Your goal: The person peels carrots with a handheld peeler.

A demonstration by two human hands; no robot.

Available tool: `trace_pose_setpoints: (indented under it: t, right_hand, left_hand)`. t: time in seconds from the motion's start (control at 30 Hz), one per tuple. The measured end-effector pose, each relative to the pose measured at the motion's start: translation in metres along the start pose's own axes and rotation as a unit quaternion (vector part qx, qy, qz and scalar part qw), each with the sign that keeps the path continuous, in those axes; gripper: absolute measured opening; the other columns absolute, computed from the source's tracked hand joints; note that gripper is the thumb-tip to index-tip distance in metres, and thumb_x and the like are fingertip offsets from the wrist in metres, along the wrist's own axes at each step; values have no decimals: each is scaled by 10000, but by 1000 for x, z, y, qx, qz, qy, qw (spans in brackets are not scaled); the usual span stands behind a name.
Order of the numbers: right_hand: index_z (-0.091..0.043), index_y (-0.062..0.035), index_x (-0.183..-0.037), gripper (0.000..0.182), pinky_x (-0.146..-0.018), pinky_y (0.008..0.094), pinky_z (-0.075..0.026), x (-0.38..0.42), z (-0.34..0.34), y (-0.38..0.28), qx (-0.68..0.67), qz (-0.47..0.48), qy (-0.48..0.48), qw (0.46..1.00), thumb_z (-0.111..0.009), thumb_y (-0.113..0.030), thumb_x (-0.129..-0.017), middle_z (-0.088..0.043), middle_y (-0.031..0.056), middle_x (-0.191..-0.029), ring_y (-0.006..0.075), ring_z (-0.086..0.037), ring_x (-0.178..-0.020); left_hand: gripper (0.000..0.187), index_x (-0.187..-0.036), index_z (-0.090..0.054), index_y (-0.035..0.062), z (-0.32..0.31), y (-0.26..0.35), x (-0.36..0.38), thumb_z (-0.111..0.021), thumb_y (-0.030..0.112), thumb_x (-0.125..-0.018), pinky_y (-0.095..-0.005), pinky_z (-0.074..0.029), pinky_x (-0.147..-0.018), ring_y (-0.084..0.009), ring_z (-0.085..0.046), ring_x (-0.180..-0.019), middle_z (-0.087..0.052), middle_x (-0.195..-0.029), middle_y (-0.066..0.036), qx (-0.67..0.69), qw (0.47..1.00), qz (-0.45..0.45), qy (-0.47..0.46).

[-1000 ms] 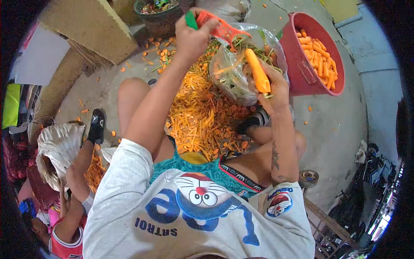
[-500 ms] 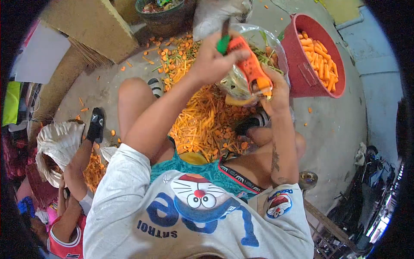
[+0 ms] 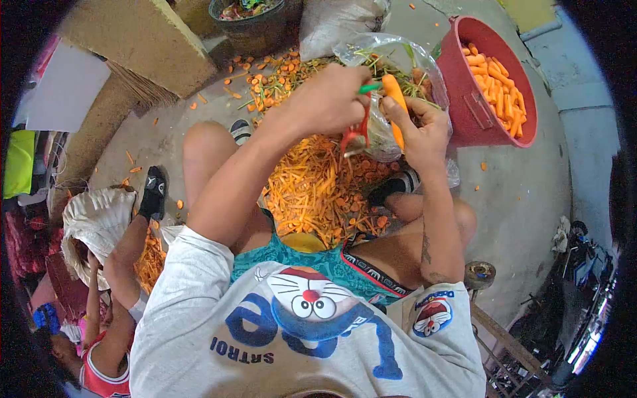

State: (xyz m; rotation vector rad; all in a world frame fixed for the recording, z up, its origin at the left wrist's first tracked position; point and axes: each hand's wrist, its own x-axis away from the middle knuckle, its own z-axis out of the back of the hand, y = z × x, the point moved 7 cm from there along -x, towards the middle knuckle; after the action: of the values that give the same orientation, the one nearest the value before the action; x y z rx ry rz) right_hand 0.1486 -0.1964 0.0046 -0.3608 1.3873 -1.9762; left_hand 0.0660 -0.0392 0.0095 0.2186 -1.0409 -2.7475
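Note:
My left hand (image 3: 330, 99) is closed round a red-orange peeler (image 3: 358, 129) and something with a green handle (image 3: 370, 87), just left of the carrot. Upright in my right hand (image 3: 424, 129) is a peeled orange carrot (image 3: 394, 106), pinched by thumb and fingers. Beneath my hands lies a clear plastic bag (image 3: 431, 73) with unpeeled carrots and green stalks. Orange peelings (image 3: 305, 189) form a heap on the floor between my legs.
A red tub (image 3: 468, 99) of peeled carrots stands at the right. Carrot slices (image 3: 265, 86) are scattered beyond my knees. A dark bucket (image 3: 255, 33) and a white sack (image 3: 335, 26) stand at the back. Another person (image 3: 109, 355) sits at lower left beside a woven sack (image 3: 96, 222).
My left hand has moved down, bringing the red-orange peeler below it and away from my right hand. The carrot now stands fully visible in my right hand.

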Motion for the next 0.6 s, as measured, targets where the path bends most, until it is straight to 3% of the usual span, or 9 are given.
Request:
trace_pose_setpoints:
  t: [0.07,0.13,0.17,0.23,0.27,0.3,0.37,0.47,0.6]
  right_hand:
    - [-748,56,-969,320,-633,251,-454,4,-2,-3,0,22,-3,1000,-747,-262,-929,-668,3,-737,58,-568,-693]
    - [-744,35,-1045,263,-677,253,-493,6,-5,-7,-99,20,-18,995,-741,-209,-945,-711,31,-854,73,-617,-776]
    - [-744,35,-1045,263,-677,253,-493,1,-5,-6,-98,26,-21,995,-741,-209,-945,-711,31,-854,73,-617,-776]
    - [-710,-13,-1163,244,-719,284,-545,-3,4,8,-303,8,32,952,-712,-163,-970,-727,62,-1010,121,-671,-871]
    - [-668,-59,-1235,266,-715,304,-579,-4,6,26,-442,-57,45,894,-683,-162,-990,-717,89,-1092,172,-695,-888]
    - [-668,-59,-1235,266,-715,304,-579,-6,14,29,-443,-58,52,893,-683,-162,-990,-717,89,-1092,172,-695,-888]
    - [-632,-73,-1273,292,-684,297,-591,-10,13,30,-578,-110,-16,809,-665,-152,-994,-707,93,-1094,187,-694,-848]
    - [-620,-78,-1284,315,-617,232,-578,-13,6,45,-610,-167,12,774,-671,-169,-987,-696,97,-1061,166,-669,-773]
    - [-634,-102,-1221,274,-592,195,-574,-9,-7,60,-635,-228,63,736,-696,-190,-968,-673,78,-979,145,-649,-731]
  left_hand:
    - [284,-1056,-649,-39,-6,-4,0,-642,139,-835,-498,-532,-803,-467,-678,-929,-688,-959,-294,9,999,-21,-27]
    - [260,-1022,-636,-40,-27,-49,-6,-628,154,-847,-508,-525,-786,-464,-675,-907,-681,-924,-294,-127,978,79,-144]
    - [260,-1022,-636,-40,-28,-55,-8,-628,154,-847,-508,-525,-786,-464,-675,-907,-681,-924,-294,-128,979,79,-137]
    - [248,-1010,-637,-25,-15,-45,-7,-623,165,-852,-526,-522,-782,-465,-671,-891,-678,-905,-292,-24,999,26,-23]
    - [248,-1010,-637,-25,-14,-45,-8,-623,165,-852,-526,-522,-782,-465,-671,-891,-678,-905,-292,-27,999,23,-30]
    - [248,-1020,-638,-13,-3,-43,-11,-627,164,-846,-533,-521,-786,-467,-668,-894,-681,-912,-290,-26,999,6,28]
    - [250,-1030,-638,-1,6,-35,-10,-631,163,-840,-540,-520,-791,-470,-665,-897,-684,-918,-287,-21,996,-10,90]
    - [325,-1070,-613,13,16,-14,1,-655,119,-767,-551,-517,-794,-472,-660,-898,-680,-903,-269,-64,986,-11,153]
    - [372,-1094,-585,13,-2,5,2,-670,109,-745,-557,-520,-803,-461,-659,-899,-680,-922,-245,-84,991,-23,102]
